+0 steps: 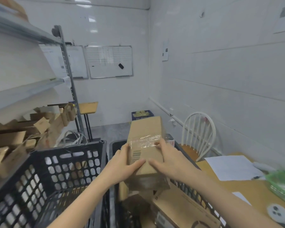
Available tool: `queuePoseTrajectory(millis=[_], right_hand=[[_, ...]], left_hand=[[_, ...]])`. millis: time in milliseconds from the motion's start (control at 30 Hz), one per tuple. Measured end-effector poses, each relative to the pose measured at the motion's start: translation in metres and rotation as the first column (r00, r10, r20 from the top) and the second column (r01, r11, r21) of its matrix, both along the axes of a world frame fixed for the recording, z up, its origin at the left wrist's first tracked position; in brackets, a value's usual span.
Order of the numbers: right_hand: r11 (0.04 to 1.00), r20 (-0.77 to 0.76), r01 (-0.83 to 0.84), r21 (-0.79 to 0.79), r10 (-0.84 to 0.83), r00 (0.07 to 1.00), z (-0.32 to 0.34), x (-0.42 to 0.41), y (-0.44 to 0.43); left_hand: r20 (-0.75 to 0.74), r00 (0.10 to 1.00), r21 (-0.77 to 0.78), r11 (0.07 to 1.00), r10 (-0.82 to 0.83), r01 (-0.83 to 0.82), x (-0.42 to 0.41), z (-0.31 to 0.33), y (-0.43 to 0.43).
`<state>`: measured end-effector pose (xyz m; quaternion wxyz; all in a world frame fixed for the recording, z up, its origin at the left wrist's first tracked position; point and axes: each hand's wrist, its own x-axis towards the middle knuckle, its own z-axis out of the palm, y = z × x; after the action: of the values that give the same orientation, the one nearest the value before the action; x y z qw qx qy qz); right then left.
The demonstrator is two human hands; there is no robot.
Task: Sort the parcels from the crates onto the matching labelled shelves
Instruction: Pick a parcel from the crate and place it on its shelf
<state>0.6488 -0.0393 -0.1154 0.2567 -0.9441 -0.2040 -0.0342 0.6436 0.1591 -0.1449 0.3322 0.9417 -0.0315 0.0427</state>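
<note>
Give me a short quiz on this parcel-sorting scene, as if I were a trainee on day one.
1. True or false: the left hand and the right hand both hold the cardboard parcel.
2. How many black crates stand in front of the person?
3. Where is the white chair? A. left of the crates; B. right of the crates; C. inside a crate.

Key: 1. True. 2. Two. 3. B.
</note>
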Motion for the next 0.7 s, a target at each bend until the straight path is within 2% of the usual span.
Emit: queuePoseTrajectory(millis=[67,200,367,600,700], right_hand=[[0.998,-0.028,0.003,0.064,-0.002,1.0,-0.002,-0.001,0.0],[0.995,-0.103,0.022,0.095,-0.012,0.995,-0.007,-0.002,0.001],[1.0,-0.13,0.02,-0.004,-0.02,0.991,-0.017,0.0,0.004],[0.999,-0.153,0.045,0.024,-0.041,0.987,-0.039,0.002,0.014],[0.997,-0.154,0.07,-0.032,-0.074,0.985,-0.046,0.005,0.021]], left_hand=[[0.046,0.999,-0.012,0.999,0.03,-0.03,-0.003,-0.002,0.001],[0.065,0.993,-0.023,0.995,0.099,-0.097,-0.009,-0.005,-0.002],[0.082,0.99,0.006,0.993,0.116,-0.117,-0.019,-0.006,-0.006],[0.108,0.98,-0.022,0.986,0.167,-0.165,-0.022,-0.024,0.0],[0.114,0.981,0.021,0.987,0.156,-0.159,-0.022,-0.034,-0.002]])
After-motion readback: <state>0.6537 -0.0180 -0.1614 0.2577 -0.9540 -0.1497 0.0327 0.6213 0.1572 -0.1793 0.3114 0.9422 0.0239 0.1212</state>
